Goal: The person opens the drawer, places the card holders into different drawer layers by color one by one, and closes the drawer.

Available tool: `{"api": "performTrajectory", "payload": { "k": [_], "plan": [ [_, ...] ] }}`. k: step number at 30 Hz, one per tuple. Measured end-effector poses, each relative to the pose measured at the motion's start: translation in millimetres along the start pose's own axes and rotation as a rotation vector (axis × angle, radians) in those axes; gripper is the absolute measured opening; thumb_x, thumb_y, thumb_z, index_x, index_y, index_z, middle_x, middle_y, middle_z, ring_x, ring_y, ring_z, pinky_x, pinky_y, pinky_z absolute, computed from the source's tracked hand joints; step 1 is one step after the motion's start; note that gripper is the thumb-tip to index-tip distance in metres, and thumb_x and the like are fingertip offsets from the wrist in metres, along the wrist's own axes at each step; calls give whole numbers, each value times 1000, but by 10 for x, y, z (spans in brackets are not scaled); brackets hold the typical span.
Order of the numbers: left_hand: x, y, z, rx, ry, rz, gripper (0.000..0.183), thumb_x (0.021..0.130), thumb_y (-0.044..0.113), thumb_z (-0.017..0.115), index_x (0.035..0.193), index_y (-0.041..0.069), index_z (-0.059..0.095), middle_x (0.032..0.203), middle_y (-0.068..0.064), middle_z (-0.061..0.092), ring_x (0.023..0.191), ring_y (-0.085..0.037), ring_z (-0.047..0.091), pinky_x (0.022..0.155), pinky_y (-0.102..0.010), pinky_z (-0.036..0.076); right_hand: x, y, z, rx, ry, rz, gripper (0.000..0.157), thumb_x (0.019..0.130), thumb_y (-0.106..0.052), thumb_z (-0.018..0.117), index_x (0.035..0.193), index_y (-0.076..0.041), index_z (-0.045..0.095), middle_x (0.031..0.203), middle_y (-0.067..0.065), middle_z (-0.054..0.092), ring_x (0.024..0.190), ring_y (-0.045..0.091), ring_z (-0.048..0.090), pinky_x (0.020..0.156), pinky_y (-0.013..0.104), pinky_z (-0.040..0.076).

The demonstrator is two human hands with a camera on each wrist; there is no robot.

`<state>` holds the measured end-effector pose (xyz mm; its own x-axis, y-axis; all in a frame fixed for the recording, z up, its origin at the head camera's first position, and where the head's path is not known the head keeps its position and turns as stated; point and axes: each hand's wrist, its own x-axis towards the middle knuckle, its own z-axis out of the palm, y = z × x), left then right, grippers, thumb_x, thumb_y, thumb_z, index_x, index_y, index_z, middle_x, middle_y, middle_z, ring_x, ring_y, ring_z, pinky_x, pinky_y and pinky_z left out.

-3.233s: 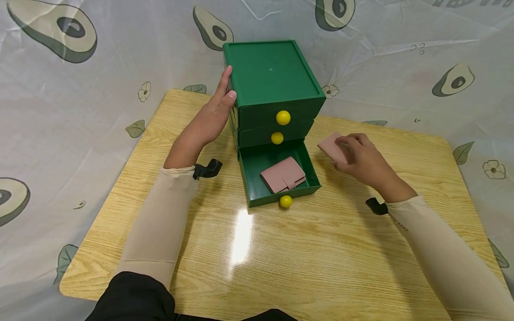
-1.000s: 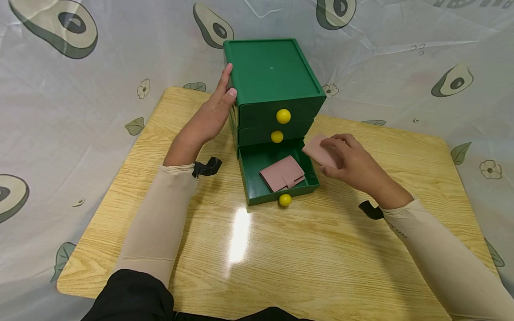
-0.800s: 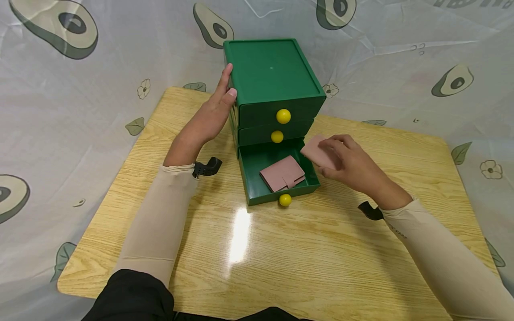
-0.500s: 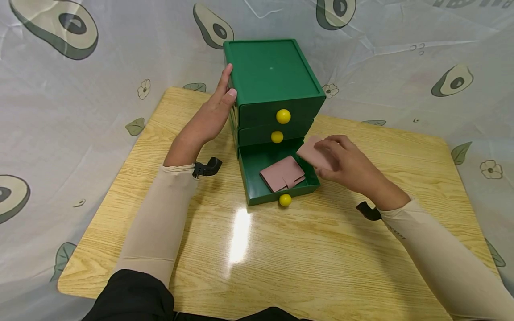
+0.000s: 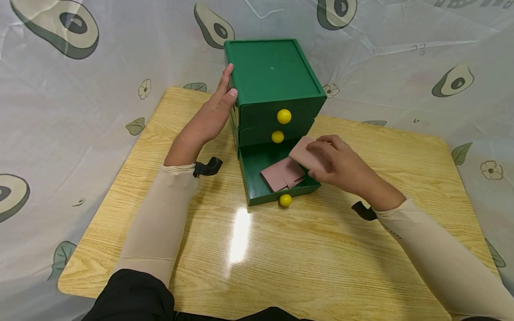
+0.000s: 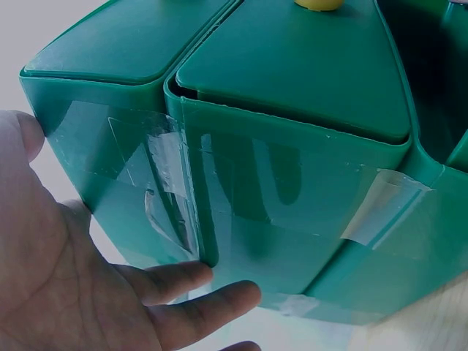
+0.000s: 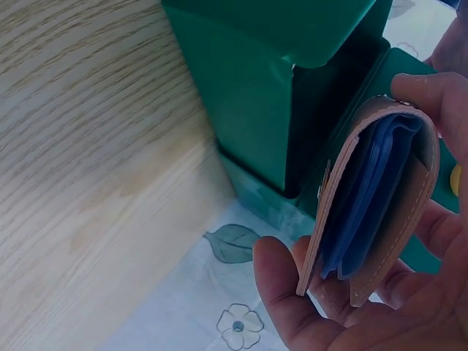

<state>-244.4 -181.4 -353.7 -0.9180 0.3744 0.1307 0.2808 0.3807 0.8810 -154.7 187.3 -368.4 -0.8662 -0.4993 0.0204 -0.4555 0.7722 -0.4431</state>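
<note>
A green cabinet (image 5: pixel 275 71) with yellow knobs stands on the table, its bottom drawer (image 5: pixel 254 180) pulled out. Inside that drawer lies a pink card holder (image 5: pixel 278 174) with a strap tab. My left hand (image 5: pixel 209 119) rests against the cabinet's left side, fingers fairly straight; the left wrist view shows them along the taped panels. A second pink card holder (image 5: pixel 306 154), gripped between fingers and thumb of my right hand (image 5: pixel 347 164), is over the drawer's right edge and overlaps the first one in the head view. Blue inner sleeves (image 7: pixel 373 197) show at its folded edge in the right wrist view.
The upper drawer (image 5: pixel 257 115) and middle drawer (image 5: pixel 257 137) are pushed in. A wooden table (image 5: pixel 305 258) extends around the cabinet. Behind it hangs a grey-white cloth (image 5: pixel 385 67) printed with avocados, leaves and flowers.
My right hand has carried the second card holder leftward from the table's right side to over the open drawer. The left hand, the cabinet and the first card holder have stayed put.
</note>
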Motion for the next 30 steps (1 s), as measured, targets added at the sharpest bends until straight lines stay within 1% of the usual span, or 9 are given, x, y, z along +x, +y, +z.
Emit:
{"api": "performTrajectory", "payload": {
  "k": [9, 17, 26, 30],
  "plan": [
    [-2, 1, 4, 3, 3, -5, 65, 117, 52, 26, 171, 48, -10, 180, 14, -5, 167, -22, 5, 132, -57, 10, 26, -78, 10, -1, -12, -44, 57, 98, -25, 82, 149, -10, 61, 154, 19, 47, 133, 39, 53, 104, 57, 50],
    [-4, 5, 4, 0, 2, 0, 65, 118, 51, 26, 172, 47, -10, 180, 14, -5, 167, -23, 5, 132, -58, 10, 45, -157, 32, 2, -15, -67, 55, 97, -25, 84, 146, -14, 64, 152, 14, 48, 133, 35, 52, 101, 51, 51],
    [-3, 6, -4, 1, 1, 9, 65, 118, 50, 26, 172, 46, -10, 180, 13, -5, 166, -21, 5, 133, -55, 10, 82, -221, 55, -4, -6, -140, 55, 95, -21, 84, 146, -12, 64, 151, 16, 50, 134, 36, 51, 102, 52, 51],
    [-5, 5, -3, -2, 0, 6, 65, 118, 51, 26, 172, 47, -10, 180, 14, -5, 166, -20, 5, 133, -54, 10, 92, -257, 58, 3, -14, -156, 55, 96, -21, 83, 146, -11, 64, 151, 16, 50, 134, 36, 50, 102, 52, 51]
  ]
}}
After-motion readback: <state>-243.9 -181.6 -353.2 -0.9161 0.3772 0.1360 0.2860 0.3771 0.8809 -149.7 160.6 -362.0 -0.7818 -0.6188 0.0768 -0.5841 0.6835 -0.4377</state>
